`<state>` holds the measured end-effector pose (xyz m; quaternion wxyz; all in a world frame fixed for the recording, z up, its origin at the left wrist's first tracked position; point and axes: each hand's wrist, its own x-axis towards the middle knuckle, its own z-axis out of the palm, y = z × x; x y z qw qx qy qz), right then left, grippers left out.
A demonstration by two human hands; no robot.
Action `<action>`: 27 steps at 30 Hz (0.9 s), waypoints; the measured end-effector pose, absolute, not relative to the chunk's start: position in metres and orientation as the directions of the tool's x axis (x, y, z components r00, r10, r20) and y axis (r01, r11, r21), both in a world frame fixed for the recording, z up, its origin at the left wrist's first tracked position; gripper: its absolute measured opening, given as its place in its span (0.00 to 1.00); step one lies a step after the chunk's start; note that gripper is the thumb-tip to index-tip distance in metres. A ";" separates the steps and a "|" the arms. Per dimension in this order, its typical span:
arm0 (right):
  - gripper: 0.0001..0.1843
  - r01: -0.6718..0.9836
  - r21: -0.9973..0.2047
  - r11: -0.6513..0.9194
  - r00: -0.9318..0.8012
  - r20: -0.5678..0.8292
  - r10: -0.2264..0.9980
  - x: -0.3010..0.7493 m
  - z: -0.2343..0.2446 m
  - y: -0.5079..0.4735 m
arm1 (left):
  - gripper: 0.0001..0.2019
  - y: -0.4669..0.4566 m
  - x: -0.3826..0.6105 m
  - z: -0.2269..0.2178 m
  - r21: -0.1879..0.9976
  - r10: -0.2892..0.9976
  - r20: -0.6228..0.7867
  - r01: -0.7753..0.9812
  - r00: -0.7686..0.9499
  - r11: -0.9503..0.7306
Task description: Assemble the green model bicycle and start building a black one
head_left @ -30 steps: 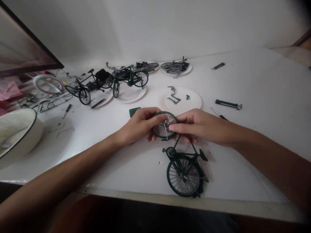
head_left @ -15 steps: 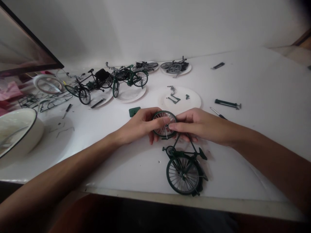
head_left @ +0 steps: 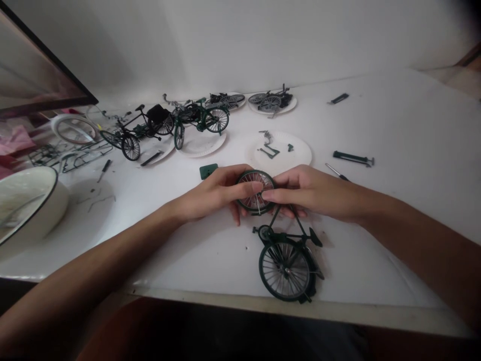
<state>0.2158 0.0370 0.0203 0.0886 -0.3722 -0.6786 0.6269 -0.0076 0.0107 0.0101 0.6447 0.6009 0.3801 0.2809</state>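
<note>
A small green model bicycle (head_left: 285, 250) lies on its side on the white table (head_left: 394, 135), rear wheel toward me. Its front wheel (head_left: 252, 200) is held between both hands. My left hand (head_left: 216, 193) curls around the wheel's left side, thumb laid over the spokes. From the right, my right hand (head_left: 304, 193) pinches at the wheel's hub with thumb and forefinger. What lies under the fingertips is hidden.
A paper plate (head_left: 296, 155) with small parts sits just beyond the hands. Two built model bicycles (head_left: 139, 131) (head_left: 197, 120) stand at the back left, more plates of parts behind. A white bowl (head_left: 28, 203) is at the left, tools (head_left: 353, 159) at the right.
Both hands have stayed on the front wheel with only slight shifts of the fingers. The view has tilted a little, so everything sits slightly higher in frame.
</note>
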 end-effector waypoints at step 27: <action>0.15 0.419 -0.906 -0.068 -0.692 -0.367 0.621 0.218 0.022 0.035 | 0.12 0.014 -0.014 0.011 0.960 0.743 -0.219 0.004 0.632 0.280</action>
